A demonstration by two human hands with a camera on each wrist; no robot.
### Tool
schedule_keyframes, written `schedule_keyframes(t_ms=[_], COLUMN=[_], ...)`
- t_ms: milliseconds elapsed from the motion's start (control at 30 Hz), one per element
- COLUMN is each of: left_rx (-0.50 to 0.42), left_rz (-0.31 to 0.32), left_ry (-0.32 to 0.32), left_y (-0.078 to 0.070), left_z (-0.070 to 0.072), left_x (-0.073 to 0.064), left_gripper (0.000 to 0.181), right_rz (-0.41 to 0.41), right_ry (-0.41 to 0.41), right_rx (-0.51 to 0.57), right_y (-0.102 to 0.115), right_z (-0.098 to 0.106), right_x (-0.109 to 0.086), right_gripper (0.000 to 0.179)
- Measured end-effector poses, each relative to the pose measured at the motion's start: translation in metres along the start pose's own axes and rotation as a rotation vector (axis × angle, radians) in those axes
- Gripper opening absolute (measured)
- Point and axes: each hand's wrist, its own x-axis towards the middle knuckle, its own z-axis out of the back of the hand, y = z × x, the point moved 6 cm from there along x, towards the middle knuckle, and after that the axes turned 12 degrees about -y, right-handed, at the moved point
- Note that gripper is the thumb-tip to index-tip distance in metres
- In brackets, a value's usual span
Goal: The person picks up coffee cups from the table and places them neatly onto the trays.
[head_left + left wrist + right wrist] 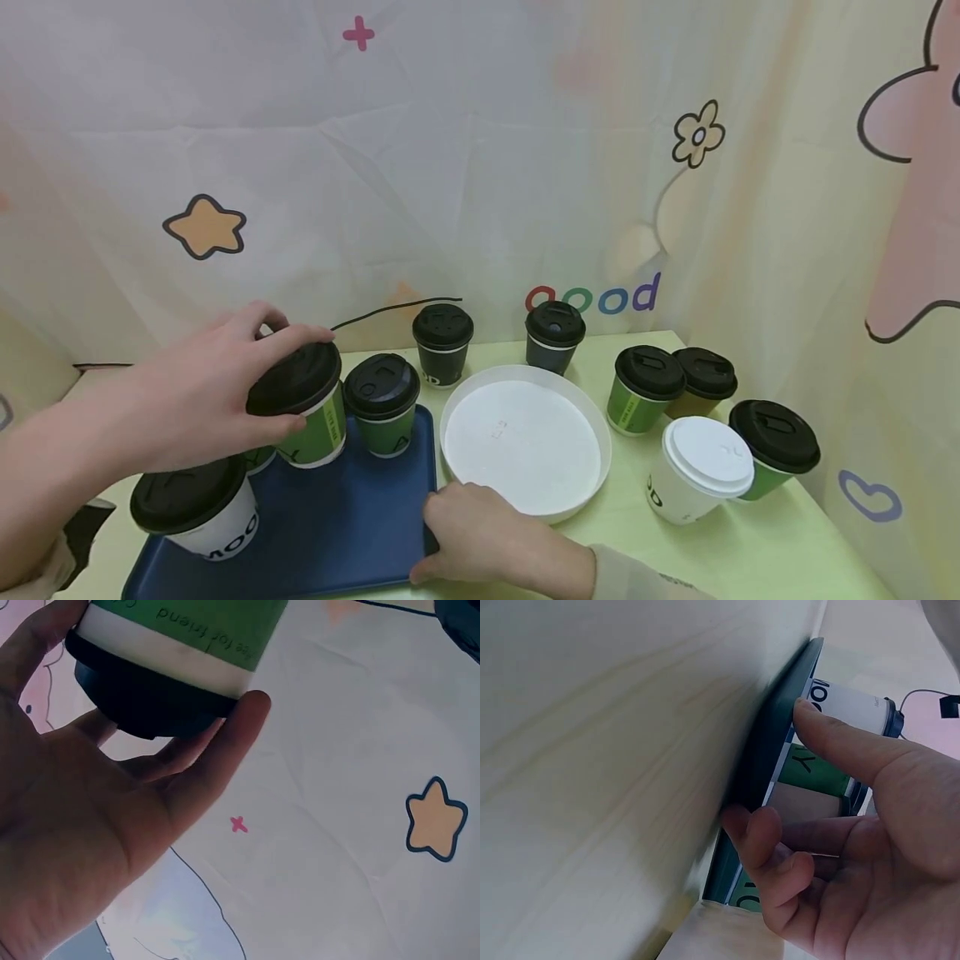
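Note:
My left hand (202, 392) grips a green paper cup (326, 429) by its black lid, at the back of a blue tray (352, 517). In the left wrist view the fingers spread around the lid's rim below the green cup wall (195, 634). A smaller green cup (386, 433) stands just right of it on the tray. In front is a white cup (225, 529) with a black lid, and another green cup is mostly hidden behind it. My right hand (498, 533) holds the tray's right edge, thumb in front and curled fingers at the side in the right wrist view.
A round white dish (525, 442) lies right of the tray. Behind it stand two dark cups, one (442, 354) left and one (553, 337) right. Several lidded cups cluster at the right, including a white-lidded cup (693, 475). A printed curtain (480, 167) hangs behind the table.

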Motion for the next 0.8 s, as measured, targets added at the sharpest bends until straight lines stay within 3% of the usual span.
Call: schedule_keyframes(t_ms=[333,600,800], left_rx=[-0.056,-0.063,-0.088], left_rz=[0.027,0.076,0.097], left_ry=[0.111,0.226,0.278], left_y=[-0.014,-0.013,-0.013], left_z=[-0.030,-0.060,-0.078], left_x=[-0.013,-0.023,-0.029], left_gripper=[0.079,0.079,0.079], right_rz=[0.009,0.005,-0.003], right_ry=[0.002,-0.006,0.007], right_rx=[0.005,0.008,0.017], right_y=[0.001,0.001,-0.001], right_z=[0.001,0.000,0.000], right_x=[0.000,-0.001,0.000], right_gripper=[0.045,0.044,0.044])
